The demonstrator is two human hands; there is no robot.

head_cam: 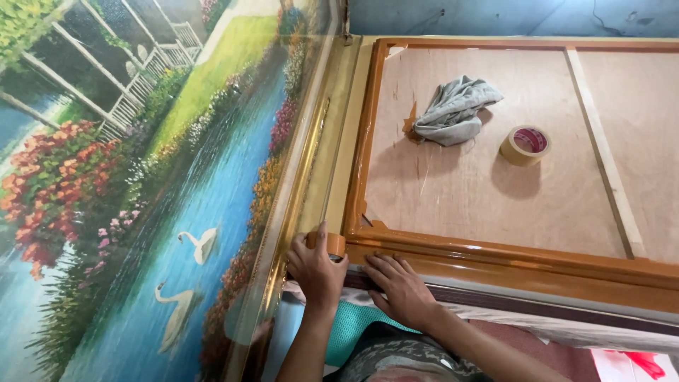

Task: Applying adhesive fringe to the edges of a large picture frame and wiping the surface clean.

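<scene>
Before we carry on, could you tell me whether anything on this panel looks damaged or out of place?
A crumpled grey rag lies on the plywood back beside a loose tape roll. Brown tape by the rag looks torn.

The left hand (316,269) is covering most of the tape roll (331,244) it grips. The right edge is cutting off the wooden frame (495,255), and the grey cloth (453,110) is hiding some backing board (481,191).

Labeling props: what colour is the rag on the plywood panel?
Grey rag, head view.
</scene>
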